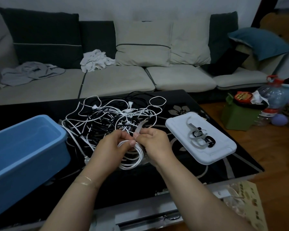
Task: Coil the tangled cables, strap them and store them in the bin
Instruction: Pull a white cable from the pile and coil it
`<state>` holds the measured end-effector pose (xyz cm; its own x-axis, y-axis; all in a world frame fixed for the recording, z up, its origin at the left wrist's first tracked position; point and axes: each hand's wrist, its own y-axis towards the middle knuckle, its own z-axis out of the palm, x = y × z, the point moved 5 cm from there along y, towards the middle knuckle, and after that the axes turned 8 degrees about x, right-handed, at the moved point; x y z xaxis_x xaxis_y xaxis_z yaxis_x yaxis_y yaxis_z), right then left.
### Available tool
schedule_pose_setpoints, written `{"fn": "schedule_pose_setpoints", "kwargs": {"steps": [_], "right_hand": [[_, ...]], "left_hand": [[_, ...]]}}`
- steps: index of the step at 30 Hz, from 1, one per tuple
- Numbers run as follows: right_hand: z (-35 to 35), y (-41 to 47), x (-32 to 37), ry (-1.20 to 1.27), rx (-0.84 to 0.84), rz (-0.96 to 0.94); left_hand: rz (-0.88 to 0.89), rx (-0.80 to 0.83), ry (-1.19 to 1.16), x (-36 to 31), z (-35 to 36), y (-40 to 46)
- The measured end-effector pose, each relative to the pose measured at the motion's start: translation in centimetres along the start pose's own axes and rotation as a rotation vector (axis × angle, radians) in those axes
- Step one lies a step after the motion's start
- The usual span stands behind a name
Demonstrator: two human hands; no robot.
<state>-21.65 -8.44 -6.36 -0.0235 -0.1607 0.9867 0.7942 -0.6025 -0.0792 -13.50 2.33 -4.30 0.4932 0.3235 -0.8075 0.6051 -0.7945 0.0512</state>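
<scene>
- Printed marks on the red-lidded container (240, 97) and the paper bag (245, 202) are too blurred to read
- Left hand (114, 144) grips the white coil (133, 160); right hand (153, 139) pinches the grey strap (140, 128) just above it
- Tangled cables (113, 114) lie behind both hands; blue bin (23, 147) stands left of them; spare straps (199, 135) rest on the white lid (207, 154) to the right

left hand (113, 145) grips white coil (132, 157) | right hand (153, 140) pinches grey strap (140, 127) at coil | blue bin (23, 147) left of coil | tangled cables (110, 114) behind coil
</scene>
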Motion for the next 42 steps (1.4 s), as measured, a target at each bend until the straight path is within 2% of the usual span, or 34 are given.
{"fn": "schedule_pose_setpoints", "kwargs": {"steps": [8, 13, 16, 26, 33, 36, 39, 42], "right_hand": [[-0.8, -0.5, 1.7, -0.181, -0.054, -0.108], [-1.0, -0.8, 0.9, 0.021, -0.011, 0.119], [-1.1, -0.9, 0.6, 0.054, 0.013, 0.221], [-1.5, -0.7, 1.6, -0.023, 0.011, -0.033], [-1.3, -0.7, 0.9, 0.152, 0.004, 0.024], [-1.1, -0.9, 1.0, 0.183, 0.008, -0.006], [-1.0, -0.9, 1.7, 0.066, -0.005, -0.115], [-0.7, -0.8, 2.5, -0.159, 0.024, -0.265]], "left_hand": [[0.07, -0.05, 0.126, -0.8, 0.1, -0.5], [0.18, -0.055, 0.126, -1.7, 0.3, -1.1], [0.268, -0.064, 0.212, -2.2, 0.8, -1.6], [0.291, -0.175, 0.189, -2.3, 0.5, -1.4], [0.392, -0.335, 0.377, -3.3, 0.4, -2.1], [0.402, -0.409, 0.409, -3.6, 0.3, -2.4], [0.349, -0.43, 0.378, -3.5, 0.0, -2.4], [0.184, -0.381, 0.295, -2.6, -0.4, -2.1]]}}
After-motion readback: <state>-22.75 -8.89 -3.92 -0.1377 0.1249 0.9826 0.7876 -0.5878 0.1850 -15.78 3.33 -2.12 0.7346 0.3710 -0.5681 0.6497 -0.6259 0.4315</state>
